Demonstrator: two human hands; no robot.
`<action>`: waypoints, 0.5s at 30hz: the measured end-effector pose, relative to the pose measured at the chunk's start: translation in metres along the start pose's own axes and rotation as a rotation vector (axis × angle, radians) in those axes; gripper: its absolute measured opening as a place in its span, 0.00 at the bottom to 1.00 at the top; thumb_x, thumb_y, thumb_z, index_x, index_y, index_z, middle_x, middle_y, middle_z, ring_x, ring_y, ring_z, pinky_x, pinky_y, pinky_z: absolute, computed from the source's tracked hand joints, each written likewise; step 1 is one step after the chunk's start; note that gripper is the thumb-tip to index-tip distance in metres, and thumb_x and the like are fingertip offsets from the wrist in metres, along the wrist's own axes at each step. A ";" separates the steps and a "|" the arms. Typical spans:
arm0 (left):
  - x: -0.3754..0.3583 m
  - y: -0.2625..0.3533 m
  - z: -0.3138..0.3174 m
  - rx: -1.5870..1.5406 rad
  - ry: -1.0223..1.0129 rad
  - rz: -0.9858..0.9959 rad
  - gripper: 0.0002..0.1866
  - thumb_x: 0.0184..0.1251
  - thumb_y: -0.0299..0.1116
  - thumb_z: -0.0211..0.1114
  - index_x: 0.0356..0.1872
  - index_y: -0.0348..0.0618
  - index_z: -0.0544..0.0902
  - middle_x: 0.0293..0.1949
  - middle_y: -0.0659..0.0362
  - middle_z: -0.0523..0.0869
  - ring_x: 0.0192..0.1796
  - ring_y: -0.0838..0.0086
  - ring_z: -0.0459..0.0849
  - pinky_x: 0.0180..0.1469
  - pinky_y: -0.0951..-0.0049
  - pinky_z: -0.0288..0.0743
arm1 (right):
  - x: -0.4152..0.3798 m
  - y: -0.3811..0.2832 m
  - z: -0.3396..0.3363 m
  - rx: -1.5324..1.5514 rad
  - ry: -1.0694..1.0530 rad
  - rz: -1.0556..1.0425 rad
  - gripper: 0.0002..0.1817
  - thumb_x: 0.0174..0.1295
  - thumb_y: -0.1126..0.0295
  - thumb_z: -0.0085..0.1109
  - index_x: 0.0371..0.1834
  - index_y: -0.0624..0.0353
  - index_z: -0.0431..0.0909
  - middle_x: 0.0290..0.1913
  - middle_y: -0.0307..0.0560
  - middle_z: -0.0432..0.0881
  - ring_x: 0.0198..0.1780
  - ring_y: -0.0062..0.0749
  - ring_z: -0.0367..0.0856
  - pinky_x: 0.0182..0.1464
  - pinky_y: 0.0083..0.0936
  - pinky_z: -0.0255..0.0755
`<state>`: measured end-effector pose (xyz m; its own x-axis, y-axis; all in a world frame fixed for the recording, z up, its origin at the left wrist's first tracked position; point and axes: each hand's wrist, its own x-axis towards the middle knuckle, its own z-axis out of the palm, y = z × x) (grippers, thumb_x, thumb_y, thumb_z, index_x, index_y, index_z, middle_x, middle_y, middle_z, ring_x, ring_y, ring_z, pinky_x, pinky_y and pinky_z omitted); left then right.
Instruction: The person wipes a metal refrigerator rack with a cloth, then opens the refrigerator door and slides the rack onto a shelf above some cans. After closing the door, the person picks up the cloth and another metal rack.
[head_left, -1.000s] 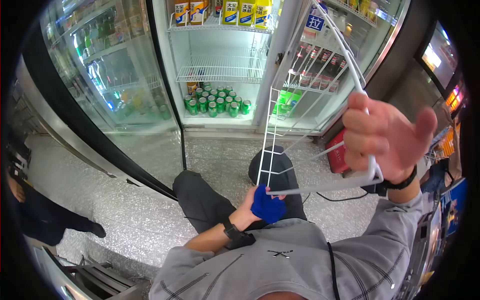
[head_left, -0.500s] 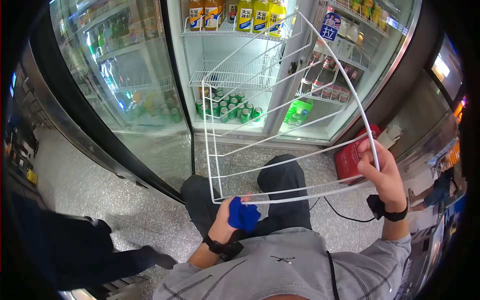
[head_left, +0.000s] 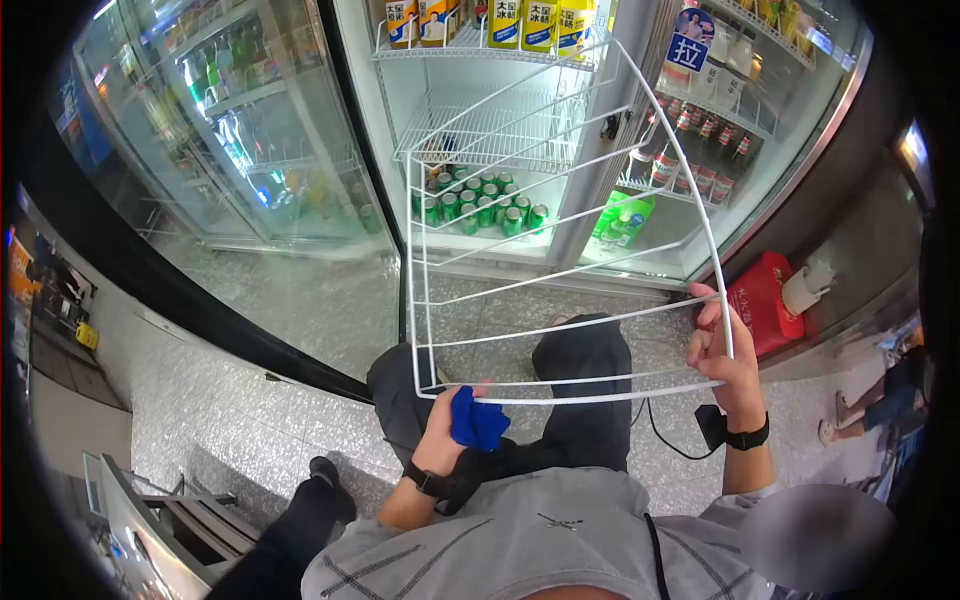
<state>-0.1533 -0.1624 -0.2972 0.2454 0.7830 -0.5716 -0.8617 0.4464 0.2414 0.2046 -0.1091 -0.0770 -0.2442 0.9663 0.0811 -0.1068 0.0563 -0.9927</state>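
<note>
A white wire shelf (head_left: 560, 273) is held tilted up above my knees, in front of the open fridge. My left hand (head_left: 437, 437) is closed on a bunched blue cloth (head_left: 478, 420), at the shelf's near left corner. The cloth touches the near rim wire. At the near right corner, my right hand (head_left: 735, 365) grips the shelf's outer wire, thumb below and fingers curled around the bars. Both wrists wear black straps.
Behind the shelf, the fridge holds green cans (head_left: 488, 205) and a wire rack (head_left: 490, 135). Its glass door (head_left: 270, 200) stands open at left. A red box (head_left: 765, 300) sits at right. Another person's leg (head_left: 310, 520) is at lower left; a black cable (head_left: 665, 445) hangs nearby.
My right hand has shifted down and left along the wire toward the near corner. The left hand still holds the cloth. The other person's dark-clothed leg at left has moved, and the view has shifted slightly.
</note>
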 end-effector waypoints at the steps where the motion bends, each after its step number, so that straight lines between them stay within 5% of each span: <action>1: 0.006 -0.002 -0.002 -0.039 -0.049 0.005 0.12 0.72 0.32 0.51 0.37 0.35 0.79 0.56 0.43 0.82 0.54 0.57 0.85 0.54 0.53 0.83 | 0.005 -0.002 0.001 -0.040 -0.017 -0.052 0.37 0.38 0.77 0.64 0.60 0.63 0.67 0.60 0.44 0.67 0.35 0.24 0.75 0.39 0.18 0.68; 4: 0.000 -0.011 0.031 0.071 -0.062 0.098 0.10 0.74 0.30 0.51 0.36 0.32 0.76 0.55 0.35 0.79 0.65 0.51 0.77 0.61 0.52 0.79 | 0.023 -0.021 0.021 -0.111 0.003 -0.137 0.33 0.35 0.71 0.64 0.53 0.62 0.70 0.44 0.37 0.62 0.30 0.17 0.61 0.32 0.16 0.58; 7: 0.026 -0.013 0.007 -0.047 -0.225 0.034 0.09 0.73 0.27 0.51 0.36 0.31 0.76 0.56 0.32 0.78 0.66 0.48 0.76 0.64 0.51 0.77 | 0.032 -0.037 0.041 -0.216 -0.009 -0.151 0.32 0.35 0.72 0.63 0.51 0.61 0.72 0.46 0.38 0.62 0.31 0.16 0.61 0.33 0.15 0.59; 8: 0.020 -0.016 0.015 0.147 -0.197 0.126 0.09 0.71 0.29 0.53 0.35 0.33 0.76 0.56 0.30 0.77 0.64 0.47 0.77 0.63 0.48 0.76 | 0.035 -0.037 0.045 -0.214 -0.028 -0.154 0.31 0.36 0.73 0.63 0.51 0.61 0.72 0.46 0.37 0.61 0.31 0.15 0.59 0.33 0.15 0.59; 11: 0.033 -0.010 0.000 -0.096 -0.208 -0.035 0.16 0.70 0.39 0.55 0.35 0.32 0.80 0.55 0.34 0.80 0.57 0.45 0.81 0.60 0.46 0.76 | 0.038 -0.033 0.050 -0.244 -0.032 -0.130 0.30 0.37 0.73 0.62 0.51 0.62 0.72 0.45 0.37 0.60 0.31 0.15 0.59 0.32 0.15 0.58; 15: 0.043 0.005 -0.014 -0.143 -0.118 0.063 0.15 0.68 0.38 0.56 0.31 0.34 0.79 0.46 0.37 0.83 0.54 0.47 0.82 0.58 0.45 0.76 | 0.025 -0.015 0.055 -0.241 -0.009 -0.196 0.31 0.38 0.69 0.66 0.51 0.62 0.70 0.45 0.39 0.59 0.29 0.16 0.57 0.29 0.15 0.56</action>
<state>-0.1537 -0.1326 -0.3311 0.2318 0.8566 -0.4610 -0.9292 0.3351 0.1556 0.1471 -0.0992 -0.0553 -0.2507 0.9287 0.2732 0.0785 0.3008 -0.9505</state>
